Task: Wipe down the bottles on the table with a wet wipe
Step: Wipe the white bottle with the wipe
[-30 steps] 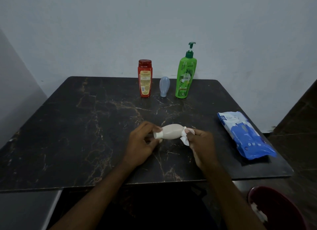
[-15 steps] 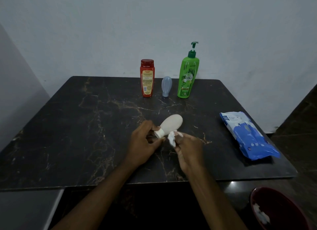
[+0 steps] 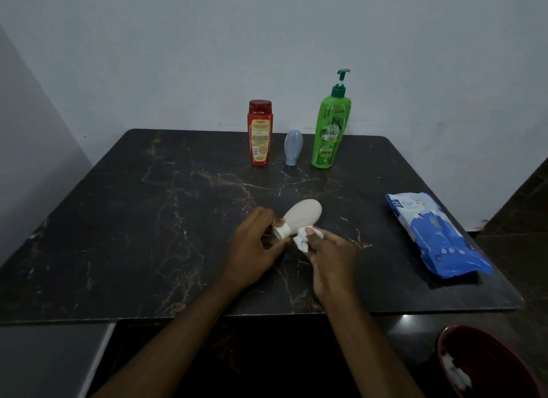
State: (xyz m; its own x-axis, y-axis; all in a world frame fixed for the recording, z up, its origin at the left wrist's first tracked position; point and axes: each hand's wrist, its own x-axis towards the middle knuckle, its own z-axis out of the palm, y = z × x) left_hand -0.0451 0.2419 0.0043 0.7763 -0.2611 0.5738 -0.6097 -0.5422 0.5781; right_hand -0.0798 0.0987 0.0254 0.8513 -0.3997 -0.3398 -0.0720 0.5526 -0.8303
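Above the tabletop (image 3: 124, 219), the left hand (image 3: 255, 249) grips the beige bottle (image 3: 302, 216) by its cap while the right hand (image 3: 332, 255) pinches a wet wipe (image 3: 301, 239) against its neck.

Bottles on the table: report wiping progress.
Done: unclear, though white wads lie in the red bin. In hand: left hand pinches the cream bottle by its cap; right hand presses a wet wipe to its neck. Left, possibly: red bottle, blue-grey bottle, green pump bottle, standing at the back.

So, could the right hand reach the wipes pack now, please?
Probably yes: the wipes pack lies to the right of the right hand with open table between, though its grip holds a wet wipe.
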